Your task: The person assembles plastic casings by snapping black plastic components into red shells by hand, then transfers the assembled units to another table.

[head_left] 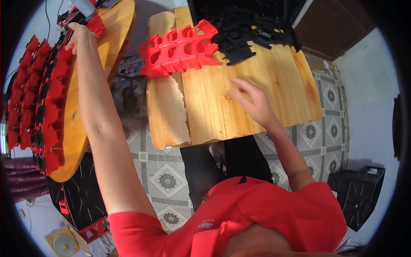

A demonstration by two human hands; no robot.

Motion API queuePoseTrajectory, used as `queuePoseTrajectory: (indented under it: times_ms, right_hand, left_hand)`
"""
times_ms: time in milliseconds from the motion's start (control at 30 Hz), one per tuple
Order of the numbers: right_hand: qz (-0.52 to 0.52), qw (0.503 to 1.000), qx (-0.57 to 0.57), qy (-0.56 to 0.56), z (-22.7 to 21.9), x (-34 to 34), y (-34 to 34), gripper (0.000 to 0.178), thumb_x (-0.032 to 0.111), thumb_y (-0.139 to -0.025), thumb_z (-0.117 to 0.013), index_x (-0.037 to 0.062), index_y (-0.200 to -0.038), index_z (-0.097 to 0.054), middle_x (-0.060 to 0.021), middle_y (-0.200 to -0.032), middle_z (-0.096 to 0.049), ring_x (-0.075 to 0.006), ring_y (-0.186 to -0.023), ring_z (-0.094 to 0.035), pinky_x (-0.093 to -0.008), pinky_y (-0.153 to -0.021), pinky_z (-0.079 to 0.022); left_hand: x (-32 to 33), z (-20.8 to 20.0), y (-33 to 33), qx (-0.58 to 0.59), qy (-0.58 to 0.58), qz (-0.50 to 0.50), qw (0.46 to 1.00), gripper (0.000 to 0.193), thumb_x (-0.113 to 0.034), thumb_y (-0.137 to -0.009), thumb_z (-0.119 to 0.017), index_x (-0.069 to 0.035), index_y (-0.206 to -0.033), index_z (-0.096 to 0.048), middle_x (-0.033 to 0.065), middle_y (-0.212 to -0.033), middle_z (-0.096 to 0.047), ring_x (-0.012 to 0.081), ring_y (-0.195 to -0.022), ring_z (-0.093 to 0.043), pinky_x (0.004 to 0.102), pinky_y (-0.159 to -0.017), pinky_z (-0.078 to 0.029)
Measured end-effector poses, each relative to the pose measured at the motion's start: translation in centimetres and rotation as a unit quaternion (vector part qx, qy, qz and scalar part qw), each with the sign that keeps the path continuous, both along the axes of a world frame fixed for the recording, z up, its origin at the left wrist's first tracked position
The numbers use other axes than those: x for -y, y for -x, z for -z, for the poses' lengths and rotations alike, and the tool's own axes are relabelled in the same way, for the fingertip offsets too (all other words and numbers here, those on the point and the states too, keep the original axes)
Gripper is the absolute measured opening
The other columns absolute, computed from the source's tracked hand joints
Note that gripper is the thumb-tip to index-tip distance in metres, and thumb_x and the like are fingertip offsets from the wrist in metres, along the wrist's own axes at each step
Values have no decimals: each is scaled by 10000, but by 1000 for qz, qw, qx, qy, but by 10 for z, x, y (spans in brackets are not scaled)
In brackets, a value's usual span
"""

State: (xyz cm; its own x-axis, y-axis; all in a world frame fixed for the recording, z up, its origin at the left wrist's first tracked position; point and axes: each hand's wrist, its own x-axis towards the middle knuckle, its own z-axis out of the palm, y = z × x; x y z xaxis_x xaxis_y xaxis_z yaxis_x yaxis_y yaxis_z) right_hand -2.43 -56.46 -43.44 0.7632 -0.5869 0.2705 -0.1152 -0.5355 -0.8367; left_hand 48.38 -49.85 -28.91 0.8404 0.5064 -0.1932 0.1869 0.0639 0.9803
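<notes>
My left hand (81, 37) reaches far out to the left table, its thumb and fingers bent round the far end of a row of red and black plastic parts (55, 109). The exact piece under its fingers is partly hidden. Over the middle wooden table my right hand (255, 103) hovers, slightly blurred, with thumb and fingers apart and nothing in them. Beyond it to the left lies a red plastic frame (180, 50) with rows of oval openings. Black interlocking plastic parts (239, 52) lie in a heap beside the red frame, touching or nearly touching its right end.
The middle wooden table (209, 115) has a peeling strip on its left. A rounded wooden table (72, 145) carries several red and black rows. A large black container (248, 10) stands behind the heap. Black boxes (357, 195) sit on the patterned tile floor (167, 182).
</notes>
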Motion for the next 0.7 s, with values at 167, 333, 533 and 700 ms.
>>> queuePoseTrajectory:
  times_ms: [167,333,533,700]
  right_hand:
    - [106,937,71,325,24,35,-93,492,262,-853,-695,35,-1263,-544,-171,-1183,-622,-310,-1053,-620,-374,-854,-502]
    - [34,991,-12,131,29,51,-96,404,215,-839,-696,88,-1201,-570,-176,-934,-670,-332,-877,-661,-382,-752,-520]
    - [-55,962,202,-177,32,61,-15,193,45,-856,-630,75,-1046,-638,-80,-904,-688,-213,-885,-658,-306,-809,-505]
    - [-137,949,111,260,-12,23,31,194,80,-871,-647,49,-1061,-669,-92,-977,-690,-223,-917,-656,-324,-852,-507]
  left_hand:
    - [5,66,194,430,-303,501,687,685,-580,-819,-639,-188,-1361,-490,133,-1433,-413,396,-1265,-407,531,-1015,-334]
    - [-23,176,259,400,-488,472,615,460,-565,-898,-533,-315,-1281,-577,57,-1460,-412,435,-1325,-311,650,-1045,-182]
    - [-26,152,309,457,-498,424,602,581,-520,-904,-562,-198,-1382,-487,174,-1417,-429,377,-1344,-328,535,-1084,-237]
    - [-36,128,385,183,18,605,775,1050,-340,-803,-778,-43,-1507,-58,247,-1359,-425,303,-1268,-431,410,-1014,-400]
